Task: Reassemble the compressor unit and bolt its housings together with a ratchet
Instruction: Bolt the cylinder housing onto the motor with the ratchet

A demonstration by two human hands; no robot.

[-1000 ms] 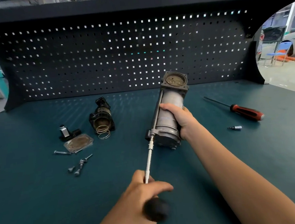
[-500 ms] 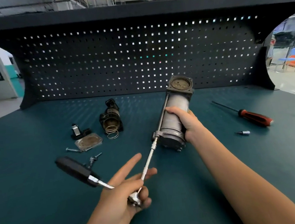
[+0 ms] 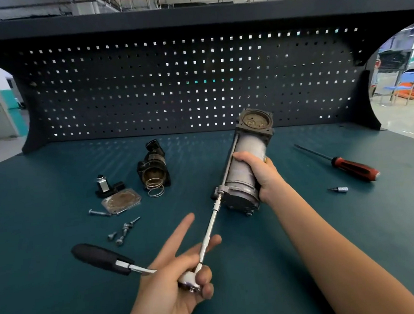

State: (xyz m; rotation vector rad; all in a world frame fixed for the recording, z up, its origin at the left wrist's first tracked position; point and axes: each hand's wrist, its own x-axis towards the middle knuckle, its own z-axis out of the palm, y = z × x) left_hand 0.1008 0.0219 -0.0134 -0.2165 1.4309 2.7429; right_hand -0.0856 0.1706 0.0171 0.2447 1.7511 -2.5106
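Shiny metal ratchet [image 3: 208, 233], matt bench [image 3: 49, 280]

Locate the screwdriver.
Head view, right side of the bench: the screwdriver lies flat, apart from the compressor the right hand holds, with a small bit just nearer the camera.

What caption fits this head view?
The right hand grips the compressor cylinder; the left hand holds a ratchet whose extension meets the lower flange.

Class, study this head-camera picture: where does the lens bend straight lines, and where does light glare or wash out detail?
Head view: the wide lens bows the shelf and the bench edges; daylight through the pegboard holes backlights the scene; the floor beyond at right is washed out; the ratchet head glints.
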